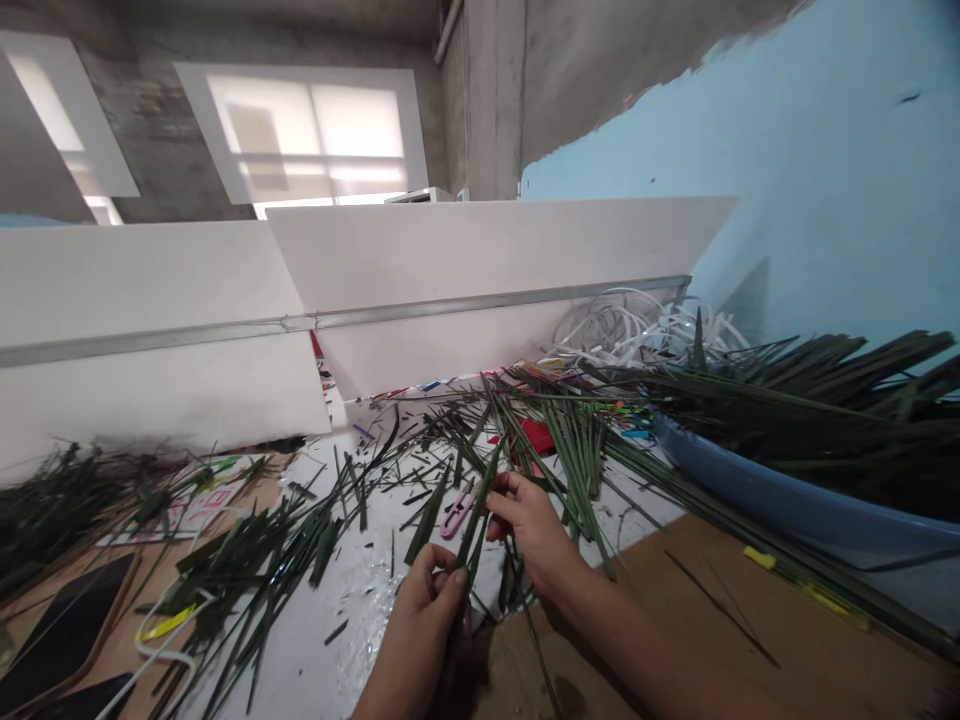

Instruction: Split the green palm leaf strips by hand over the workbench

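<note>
Between my two hands runs a narrow green leaf strip (475,522), tilted up and away from me. My left hand (433,604) pinches its lower end between thumb and fingers. Higher up, my right hand (529,520) grips the same strip with thumb and fingertips. Just behind the strip, a pink cutter (456,514) lies on the white tabletop (300,610). A bundle of long green leaves (576,450) lies beyond my right hand, with a red piece (534,437) partly under it. Cut leaf scraps are scattered around.
A blue basin (739,485) heaped with dark leaves stands at the right. White cords (622,325) are coiled behind it. More leaf strips (255,560) lie left, near a phone (67,625) and white cable. Brown cardboard (675,620) covers the near right; white panels (487,255) stand behind.
</note>
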{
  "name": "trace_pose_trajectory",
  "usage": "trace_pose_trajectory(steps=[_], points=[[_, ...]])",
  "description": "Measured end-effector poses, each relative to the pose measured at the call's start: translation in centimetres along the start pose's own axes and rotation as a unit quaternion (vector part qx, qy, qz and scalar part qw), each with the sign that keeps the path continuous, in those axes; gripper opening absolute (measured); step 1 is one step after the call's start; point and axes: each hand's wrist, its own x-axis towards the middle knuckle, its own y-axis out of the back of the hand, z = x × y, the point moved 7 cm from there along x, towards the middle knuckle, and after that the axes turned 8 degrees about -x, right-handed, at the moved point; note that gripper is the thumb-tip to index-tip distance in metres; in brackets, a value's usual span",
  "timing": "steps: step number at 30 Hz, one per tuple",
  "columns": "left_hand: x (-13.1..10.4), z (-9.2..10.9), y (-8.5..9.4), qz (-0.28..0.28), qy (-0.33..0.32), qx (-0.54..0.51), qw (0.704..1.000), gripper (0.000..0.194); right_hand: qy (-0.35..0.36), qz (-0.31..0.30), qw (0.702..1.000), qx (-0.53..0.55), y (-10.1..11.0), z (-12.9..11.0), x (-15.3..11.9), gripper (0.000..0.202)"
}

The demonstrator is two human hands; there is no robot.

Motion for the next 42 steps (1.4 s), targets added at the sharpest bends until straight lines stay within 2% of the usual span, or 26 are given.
trace_pose_trajectory(steps=[4,7,13,15,19,23,26,31,35,42], points=[[0.2,-0.5,0.1,-0.010,0.013,-0.024,1.000,0.034,-0.003,0.006,1.000,0.021,-0.1,0.2,-0.1,0.033],[0.3,-0.3,0.5,0.003,0.020,-0.044,0.999,0.036,-0.009,-0.014,0.999,0.044,-0.7,0.3,-0.5,0.036],[0.5,0.8,1.1,0.022,0.011,-0.038,0.999,0.039,-0.039,-0.142,0.989,0.009,-3.4,0.3,-2.3,0.031],[0.3,1.6,1.1,0.016,-0.007,-0.024,1.000,0.039,-0.039,-0.160,0.986,-0.010,-3.7,0.2,-2.6,0.027],[0.1,2.9,1.2,0.008,-0.044,0.010,0.999,0.033,-0.034,-0.137,0.990,-0.022,-3.1,0.2,-2.1,0.022],[0.7,2.1,1.7,-0.003,-0.015,0.016,1.000,0.031,-0.032,-0.133,0.991,-0.014,-2.6,0.1,-1.8,0.020],[1.2,1.4,2.0,-0.008,-0.024,0.005,1.000,0.034,-0.038,-0.145,0.988,-0.026,-2.8,0.2,-2.0,0.019],[1.4,1.1,2.4,0.024,-0.058,0.000,0.998,0.034,-0.058,-0.162,0.982,-0.072,-3.1,0.7,-2.4,0.015],[1.4,1.3,2.4,0.040,-0.044,0.008,0.998,0.038,-0.067,-0.175,0.979,-0.084,-3.2,0.7,-2.7,0.013],[0.7,2.4,2.1,0.062,-0.062,0.058,0.994,0.028,-0.064,-0.171,0.980,-0.078,-3.5,0.6,-3.1,0.012]])
